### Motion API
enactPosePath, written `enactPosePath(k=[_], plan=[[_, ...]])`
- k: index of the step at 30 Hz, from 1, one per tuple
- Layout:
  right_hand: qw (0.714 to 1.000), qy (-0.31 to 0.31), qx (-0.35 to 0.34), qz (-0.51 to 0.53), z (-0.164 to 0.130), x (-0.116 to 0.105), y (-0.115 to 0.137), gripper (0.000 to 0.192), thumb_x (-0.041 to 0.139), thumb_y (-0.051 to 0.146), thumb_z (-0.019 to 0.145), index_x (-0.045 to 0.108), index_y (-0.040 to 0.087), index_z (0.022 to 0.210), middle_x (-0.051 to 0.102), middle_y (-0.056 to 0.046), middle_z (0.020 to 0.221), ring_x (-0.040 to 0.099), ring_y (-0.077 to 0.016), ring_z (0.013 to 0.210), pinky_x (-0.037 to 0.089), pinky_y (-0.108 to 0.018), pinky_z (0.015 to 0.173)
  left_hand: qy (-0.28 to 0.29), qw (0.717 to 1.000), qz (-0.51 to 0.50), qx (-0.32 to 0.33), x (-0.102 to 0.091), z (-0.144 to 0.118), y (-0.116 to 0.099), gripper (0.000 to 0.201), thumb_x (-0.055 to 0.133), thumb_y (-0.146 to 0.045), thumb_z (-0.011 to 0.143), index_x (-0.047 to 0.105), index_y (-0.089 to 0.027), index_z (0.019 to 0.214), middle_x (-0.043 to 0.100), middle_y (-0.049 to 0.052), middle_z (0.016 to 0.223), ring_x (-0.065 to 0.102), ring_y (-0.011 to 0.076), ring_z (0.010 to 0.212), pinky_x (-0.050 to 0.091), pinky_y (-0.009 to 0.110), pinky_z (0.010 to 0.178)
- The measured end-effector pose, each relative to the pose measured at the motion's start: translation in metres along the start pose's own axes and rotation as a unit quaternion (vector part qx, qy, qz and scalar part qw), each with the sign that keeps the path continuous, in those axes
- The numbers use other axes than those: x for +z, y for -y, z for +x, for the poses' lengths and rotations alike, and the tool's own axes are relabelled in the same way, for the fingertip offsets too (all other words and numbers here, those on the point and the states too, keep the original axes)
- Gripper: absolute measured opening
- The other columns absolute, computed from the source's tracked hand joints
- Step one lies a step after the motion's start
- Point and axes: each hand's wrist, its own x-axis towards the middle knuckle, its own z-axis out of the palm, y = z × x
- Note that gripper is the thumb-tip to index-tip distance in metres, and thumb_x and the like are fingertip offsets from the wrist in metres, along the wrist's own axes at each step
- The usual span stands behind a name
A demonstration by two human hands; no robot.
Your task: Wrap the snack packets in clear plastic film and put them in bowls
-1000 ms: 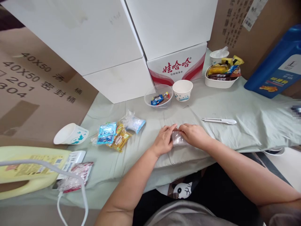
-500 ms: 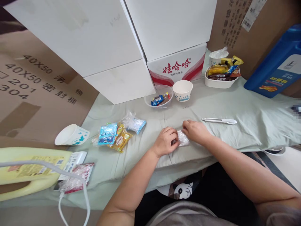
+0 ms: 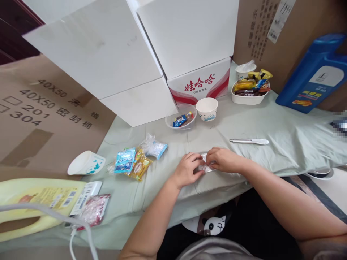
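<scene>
A small packet of clear, crinkled plastic [image 3: 208,168] lies flat near the front edge of the cloth-covered table. From its left side, my left hand [image 3: 187,168] rests against it with thumb and fingers spread apart. My right hand [image 3: 222,159] bends over the top and right of the packet, its fingertips pressed together on the plastic. Both hands cover part of the packet, and its contents cannot be made out. Beyond my right hand lies a white utility knife [image 3: 249,141].
Wrapped snacks [image 3: 132,162] lie to the left, near a tipped paper bowl [image 3: 86,163]. Farther back stand a clear plastic bowl [image 3: 168,121], a paper bowl [image 3: 207,108] and a snack-filled tub [image 3: 248,100]. A yellow jug [image 3: 35,186] and a blue jug [image 3: 298,95] flank the table.
My left fingers have spread from a curled pose at the packet's edge. My right fingertips have moved closer in over the plastic. The camera view has shifted slightly.
</scene>
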Motion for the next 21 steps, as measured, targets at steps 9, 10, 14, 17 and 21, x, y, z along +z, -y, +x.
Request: enactPosePath(k=[9, 10, 14, 17, 21], plan=[[0.970, -0.067, 0.224, -0.064, -0.002, -0.017, -0.008, 0.021, 0.053, 0.033, 0.091, 0.069, 0.019, 0.090, 0.070, -0.008, 0.097, 0.064, -0.0205, 0.086, 0.040, -0.027, 0.067, -0.056, 0.995, 0.075, 0.032, -0.028, 0.013, 0.009, 0.026, 0.045, -0.013, 0.093, 0.070, -0.022, 0.099, 0.067, 0.005, 0.093, 0.063, 0.0164, 0.088, 0.054, 0.029, 0.079], [0.971, -0.061, 0.222, -0.067, -0.001, -0.015, -0.007, 0.021, 0.054, 0.034, 0.091, 0.069, 0.019, 0.090, 0.069, -0.008, 0.097, 0.064, -0.0212, 0.087, 0.040, -0.028, 0.067, -0.101, 0.990, 0.097, 0.026, -0.041, 0.029, 0.014, 0.026, 0.045, -0.015, 0.094, 0.069, -0.021, 0.100, 0.067, 0.006, 0.096, 0.062, 0.0170, 0.091, 0.053, 0.030, 0.082], [0.972, -0.055, 0.216, -0.071, 0.005, -0.011, -0.005, 0.021, 0.055, 0.035, 0.090, 0.067, 0.018, 0.096, 0.068, -0.009, 0.101, 0.064, -0.0228, 0.092, 0.041, -0.029, 0.070, -0.212, 0.960, 0.182, -0.016, -0.087, 0.118, 0.030, 0.027, 0.044, -0.021, 0.095, 0.069, -0.019, 0.105, 0.065, 0.009, 0.104, 0.058, 0.0215, 0.103, 0.047, 0.037, 0.094], [0.972, -0.058, 0.218, -0.061, 0.007, -0.010, -0.007, 0.021, 0.056, 0.035, 0.090, 0.066, 0.018, 0.098, 0.068, -0.009, 0.102, 0.065, -0.0216, 0.091, 0.041, -0.028, 0.069, -0.136, 0.963, 0.215, -0.085, -0.091, 0.183, 0.042, 0.030, 0.043, -0.019, 0.094, 0.069, -0.019, 0.108, 0.064, 0.010, 0.112, 0.054, 0.0244, 0.112, 0.042, 0.041, 0.099], [0.974, -0.058, 0.216, -0.038, 0.006, -0.011, -0.013, 0.020, 0.056, 0.035, 0.091, 0.066, 0.019, 0.095, 0.068, -0.007, 0.101, 0.064, -0.0195, 0.086, 0.039, -0.027, 0.067, -0.024, 0.968, 0.211, -0.134, -0.062, 0.227, 0.058, 0.026, 0.049, -0.027, 0.093, 0.073, -0.017, 0.092, 0.069, 0.013, 0.102, 0.058, 0.0286, 0.105, 0.040, 0.048, 0.095]])
